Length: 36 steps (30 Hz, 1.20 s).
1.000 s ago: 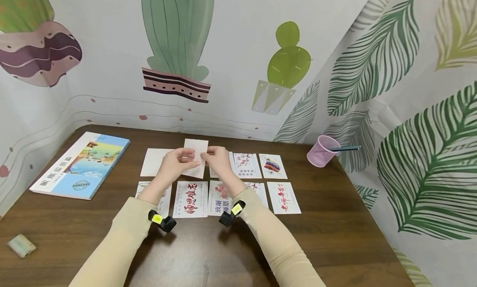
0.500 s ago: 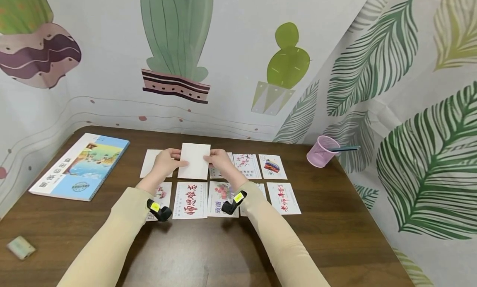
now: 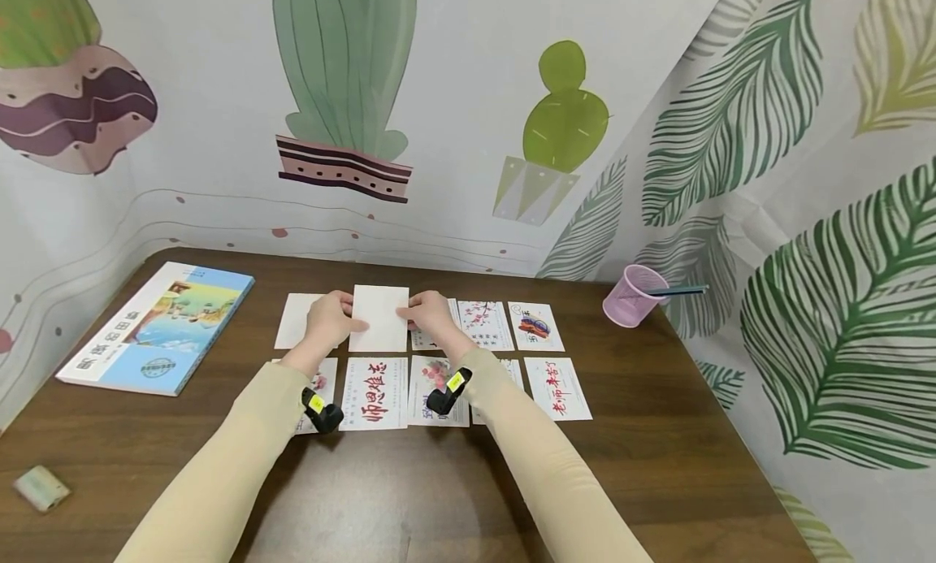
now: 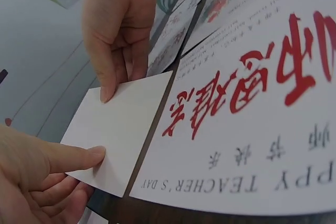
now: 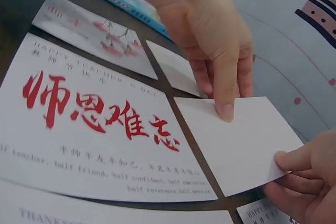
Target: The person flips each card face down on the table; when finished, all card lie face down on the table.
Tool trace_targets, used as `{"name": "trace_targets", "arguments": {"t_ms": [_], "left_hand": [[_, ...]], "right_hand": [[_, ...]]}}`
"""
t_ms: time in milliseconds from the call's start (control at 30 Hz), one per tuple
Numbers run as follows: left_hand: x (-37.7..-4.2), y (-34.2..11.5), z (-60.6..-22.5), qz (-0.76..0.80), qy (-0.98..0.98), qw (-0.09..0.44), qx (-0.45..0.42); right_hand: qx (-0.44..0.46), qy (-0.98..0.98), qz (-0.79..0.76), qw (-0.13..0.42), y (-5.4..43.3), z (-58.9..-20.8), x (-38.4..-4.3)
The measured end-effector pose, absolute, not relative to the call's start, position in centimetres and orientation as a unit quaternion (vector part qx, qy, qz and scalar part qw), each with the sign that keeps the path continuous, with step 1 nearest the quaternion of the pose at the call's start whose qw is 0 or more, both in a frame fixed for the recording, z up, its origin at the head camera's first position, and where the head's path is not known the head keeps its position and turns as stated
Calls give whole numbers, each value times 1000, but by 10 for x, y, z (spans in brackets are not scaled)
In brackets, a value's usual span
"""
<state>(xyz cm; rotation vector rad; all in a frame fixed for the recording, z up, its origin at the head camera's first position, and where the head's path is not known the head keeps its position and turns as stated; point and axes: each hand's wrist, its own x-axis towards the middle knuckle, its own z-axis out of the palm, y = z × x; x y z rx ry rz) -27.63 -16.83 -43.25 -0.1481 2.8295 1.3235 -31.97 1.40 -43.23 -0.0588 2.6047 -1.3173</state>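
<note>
A blank white card [image 3: 379, 319] is held between both hands in the back row of cards. My left hand [image 3: 329, 318] pinches its left edge, thumb on top and fingers beneath. On the opposite edge my right hand [image 3: 430, 313] pinches it the same way, as the right wrist view shows with the thumb [image 5: 226, 106] lying on the blank face. Just in front lies a card with red characters [image 3: 374, 392]. Another blank white card [image 3: 291, 323] is partly covered by my left hand. Printed flower cards [image 3: 480, 323] lie to the right, partly behind my right hand.
A colourful card [image 3: 536, 327] and a red-lettered card [image 3: 557, 388] end the two rows on the right. Beyond them stands a pink mesh cup [image 3: 630, 299] with pens. A book [image 3: 157, 327] lies at the left, and a small pale block [image 3: 41, 488] near the front left.
The card has turned from a narrow, tilted view to its full blank face and come lower, level with the back row. Both hands moved slightly down with it, their grip now at its opposite edges.
</note>
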Motion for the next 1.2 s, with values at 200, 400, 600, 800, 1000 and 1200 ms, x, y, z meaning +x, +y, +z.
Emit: {"name": "trace_targets", "arguments": {"t_ms": [200, 400, 600, 800, 1000, 1200], "left_hand": [[-275, -167, -432, 397, 916, 7, -59], [-275, -164, -432, 381, 922, -7, -66], [-271, -161, -430, 367, 928, -16, -67], [-269, -158, -429, 359, 931, -22, -68], [-270, -158, -433, 352, 933, -25, -70], [-269, -156, -435, 348, 935, -50, -42]], "right_hand": [[-10, 895, -436, 93, 13, -431, -318], [-21, 904, -421, 70, 14, -433, -317], [-24, 910, -410, 53, 13, -436, -316], [-25, 904, -425, 45, 15, -436, -314], [-38, 899, -435, 35, 23, -433, -313], [-47, 893, -447, 24, 42, -433, -319]]}}
